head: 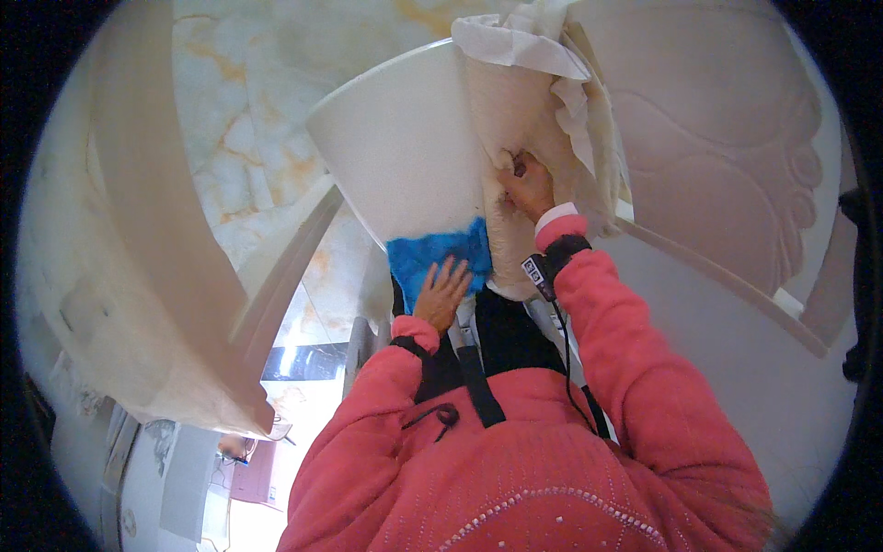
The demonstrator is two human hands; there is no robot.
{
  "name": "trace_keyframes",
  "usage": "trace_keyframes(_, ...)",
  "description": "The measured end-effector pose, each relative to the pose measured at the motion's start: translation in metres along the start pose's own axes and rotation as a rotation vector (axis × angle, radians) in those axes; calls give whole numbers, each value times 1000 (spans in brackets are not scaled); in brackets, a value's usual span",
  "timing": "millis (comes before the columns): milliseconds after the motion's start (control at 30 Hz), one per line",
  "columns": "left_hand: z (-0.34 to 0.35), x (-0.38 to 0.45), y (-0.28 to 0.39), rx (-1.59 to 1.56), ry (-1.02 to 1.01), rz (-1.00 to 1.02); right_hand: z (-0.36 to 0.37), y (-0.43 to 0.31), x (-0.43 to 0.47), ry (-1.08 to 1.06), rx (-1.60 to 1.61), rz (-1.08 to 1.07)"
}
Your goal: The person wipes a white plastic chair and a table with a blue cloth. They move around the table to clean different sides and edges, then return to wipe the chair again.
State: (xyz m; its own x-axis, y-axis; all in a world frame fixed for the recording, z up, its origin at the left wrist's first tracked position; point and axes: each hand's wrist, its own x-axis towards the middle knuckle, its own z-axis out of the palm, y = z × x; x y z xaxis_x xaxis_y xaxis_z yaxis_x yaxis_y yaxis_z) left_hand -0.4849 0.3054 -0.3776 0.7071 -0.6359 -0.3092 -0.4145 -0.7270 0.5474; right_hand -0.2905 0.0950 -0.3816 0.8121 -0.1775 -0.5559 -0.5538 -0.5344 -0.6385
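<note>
My left hand (pixel 443 293) lies flat on a blue fluffy cloth (pixel 431 252), fingers slightly spread. Beneath that cloth is the near end of a tapered white panel (pixel 407 148) with a fine-textured surface. Cream fabric (pixel 514 103) covers the panel's right side, wrinkled and folded. My right hand (pixel 530 185) pinches a gathered bit of this fabric around its middle, and creases run out from the fingers. At the far end the fabric is turned back, showing a pale underside (pixel 521 52).
To the left stands a large cream upholstered furniture piece (pixel 159 228). A beige panel with raised scrollwork (pixel 717 152) is on the right. Marbled floor tiles (pixel 241 103) lie beyond. A small device on a black strap (pixel 541 272), with a cable, is at my right wrist.
</note>
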Motion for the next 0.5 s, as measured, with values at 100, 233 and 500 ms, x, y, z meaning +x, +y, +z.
trace_keyframes(100, -3, -17, -10, 11, -153, 194, 1, -2, -4, -42, 37, -33)
trace_keyframes(233, -33, 16, -63, 228, -33, 76, -5, -4, -4, -116, 18, 43)
trace_keyframes(500, -80, 124, -96, 81, 468, -262, -2, -4, -6, 23, -247, -83)
